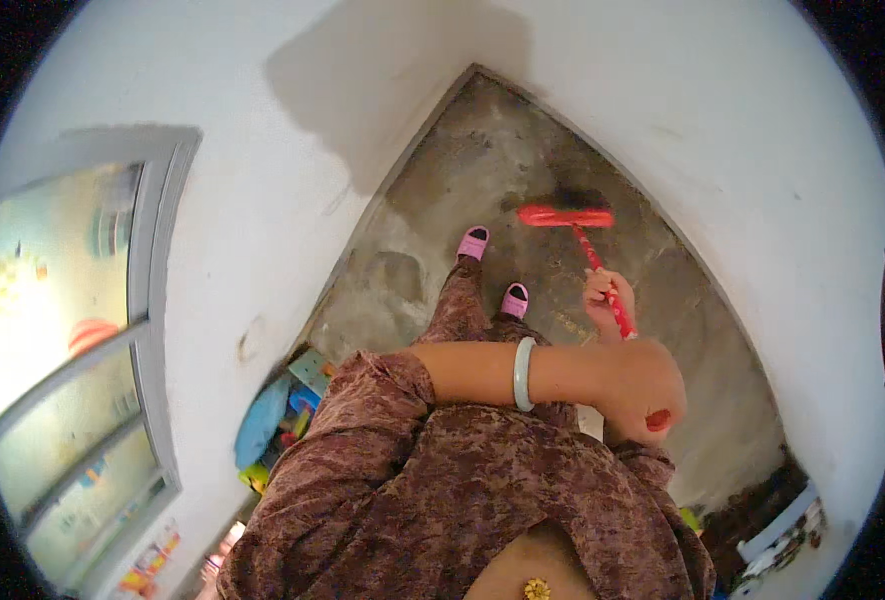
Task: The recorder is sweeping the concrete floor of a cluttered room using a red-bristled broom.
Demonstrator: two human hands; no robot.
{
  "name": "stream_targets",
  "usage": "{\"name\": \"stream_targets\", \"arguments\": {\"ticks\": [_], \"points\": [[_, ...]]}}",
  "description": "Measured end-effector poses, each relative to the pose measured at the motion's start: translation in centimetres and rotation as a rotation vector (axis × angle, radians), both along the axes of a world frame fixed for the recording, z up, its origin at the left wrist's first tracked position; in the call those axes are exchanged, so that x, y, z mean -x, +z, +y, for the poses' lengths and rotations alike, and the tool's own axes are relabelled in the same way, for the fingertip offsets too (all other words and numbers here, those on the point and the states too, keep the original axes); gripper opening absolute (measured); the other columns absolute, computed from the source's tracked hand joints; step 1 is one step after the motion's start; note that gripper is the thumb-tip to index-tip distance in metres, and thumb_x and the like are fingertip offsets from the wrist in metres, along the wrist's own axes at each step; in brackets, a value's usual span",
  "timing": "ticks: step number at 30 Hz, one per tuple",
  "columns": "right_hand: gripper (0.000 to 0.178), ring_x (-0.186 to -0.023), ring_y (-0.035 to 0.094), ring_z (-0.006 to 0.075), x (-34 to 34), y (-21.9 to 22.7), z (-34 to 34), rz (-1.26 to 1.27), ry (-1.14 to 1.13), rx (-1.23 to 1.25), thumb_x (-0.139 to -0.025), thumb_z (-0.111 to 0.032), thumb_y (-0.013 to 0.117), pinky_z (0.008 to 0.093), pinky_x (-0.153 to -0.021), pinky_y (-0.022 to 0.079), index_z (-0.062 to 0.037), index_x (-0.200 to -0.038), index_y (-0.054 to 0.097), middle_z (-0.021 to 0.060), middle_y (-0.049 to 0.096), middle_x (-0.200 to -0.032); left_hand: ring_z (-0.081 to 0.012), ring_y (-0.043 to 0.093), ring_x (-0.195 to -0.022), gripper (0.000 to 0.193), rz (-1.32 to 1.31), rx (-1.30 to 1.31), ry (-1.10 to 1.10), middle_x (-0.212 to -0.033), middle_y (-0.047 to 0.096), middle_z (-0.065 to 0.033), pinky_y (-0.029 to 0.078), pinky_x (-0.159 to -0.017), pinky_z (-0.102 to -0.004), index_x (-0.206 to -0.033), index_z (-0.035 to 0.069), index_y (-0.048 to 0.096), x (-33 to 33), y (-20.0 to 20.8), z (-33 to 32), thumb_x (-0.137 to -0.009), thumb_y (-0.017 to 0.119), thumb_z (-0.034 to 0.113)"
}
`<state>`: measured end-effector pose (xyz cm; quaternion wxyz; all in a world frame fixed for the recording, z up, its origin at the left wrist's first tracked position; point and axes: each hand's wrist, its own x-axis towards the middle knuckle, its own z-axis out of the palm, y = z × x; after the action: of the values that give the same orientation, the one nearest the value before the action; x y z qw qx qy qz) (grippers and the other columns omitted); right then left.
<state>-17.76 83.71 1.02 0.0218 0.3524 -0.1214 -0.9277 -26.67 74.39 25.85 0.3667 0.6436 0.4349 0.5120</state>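
Note:
A red broom point(566, 217) with a wide, narrow head is on the grey floor, a dark patch along the head's far side. Its red patterned handle slants back toward me. My right hand point(604, 289) is closed round the lower part of the handle. My left forearm, with a pale bangle point(525, 374), crosses in front of my body to the right. At its end my left hand point(645, 385) is closed round the handle's upper part, and the red end shows below the fist. My right forearm is mostly hidden behind the left.
White walls point(763, 150) meet in a corner ahead. My feet in pink slippers point(473, 245) stand left of the broom. A framed window point(158, 300) is on the left wall. Colourful items point(273, 415) lie at lower left; a pale blue object point(778, 525) is at lower right.

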Motion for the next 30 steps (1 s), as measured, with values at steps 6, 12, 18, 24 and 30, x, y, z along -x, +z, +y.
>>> {"name": "stream_targets", "arguments": {"ticks": [6, 12, 18, 24, 30], "points": [[0.006, -0.047, 0.042, 0.0068, 3.6, 6.3, -1.9, -0.095, 0.122, -0.026, -0.083, -0.006, 0.047, 0.0245, -0.045, 0.033, -0.0022, -0.085, 0.042, -0.0041, 0.039, -0.057, -0.0289, 0.054, -0.051, 0.012, 0.032, -0.022, 0.152, -0.053, 0.053, -0.0070, 0.038, -0.045, -0.0406, -0.052, 0.013, 0.055, 0.2, 3.8, -3.2, -0.060, 0.059, 0.020], [0.014, -0.046, 0.037, 0.0034, 9.0, 3.7, -9.7, 0.194, 0.533, 0.146, -0.087, -0.009, 0.046, 0.0219, -0.044, 0.028, 0.0009, -0.096, 0.041, -0.0065, 0.036, -0.058, -0.0292, 0.053, -0.050, 0.010, 0.223, 0.148, 0.282, -0.053, 0.053, -0.0068, 0.038, -0.045, -0.0409, -0.053, 0.012, 0.054, 0.5, 4.7, -8.1, -0.059, 0.061, 0.018], [0.011, -0.044, 0.036, 0.0036, 17.1, 1.5, -21.8, 0.303, 0.829, -0.036, -0.085, -0.009, 0.048, 0.0214, -0.042, 0.029, -0.0119, -0.080, 0.039, -0.0058, 0.037, -0.057, -0.0277, 0.053, -0.051, 0.009, 0.226, 0.221, 0.664, -0.052, 0.050, -0.0052, 0.037, -0.047, -0.0391, -0.056, 0.013, 0.054, 4.5, 0.7, -13.8, -0.061, 0.060, 0.017], [0.015, -0.042, 0.037, 0.0036, 15.2, -5.7, -22.2, 0.278, 0.688, 0.047, -0.085, -0.012, 0.050, 0.0204, -0.040, 0.029, -0.0110, -0.076, 0.039, -0.0061, 0.037, -0.055, -0.0246, 0.053, -0.056, 0.015, 0.165, 0.234, 0.570, -0.056, 0.049, -0.0010, 0.036, -0.048, -0.0391, -0.057, 0.016, 0.049, 5.6, -4.4, -15.4, -0.061, 0.063, 0.018], [0.020, -0.044, 0.039, 0.0021, 7.1, -0.2, -13.0, 0.009, 0.583, -0.199, -0.087, -0.014, 0.051, 0.0195, -0.040, 0.028, 0.0000, -0.097, 0.042, -0.0063, 0.039, -0.058, -0.0285, 0.054, -0.053, 0.012, 0.025, 0.071, 0.347, -0.054, 0.054, -0.0044, 0.038, -0.047, -0.0403, -0.056, 0.015, 0.054, 1.5, -1.1, -12.2, -0.062, 0.062, 0.021]]}}
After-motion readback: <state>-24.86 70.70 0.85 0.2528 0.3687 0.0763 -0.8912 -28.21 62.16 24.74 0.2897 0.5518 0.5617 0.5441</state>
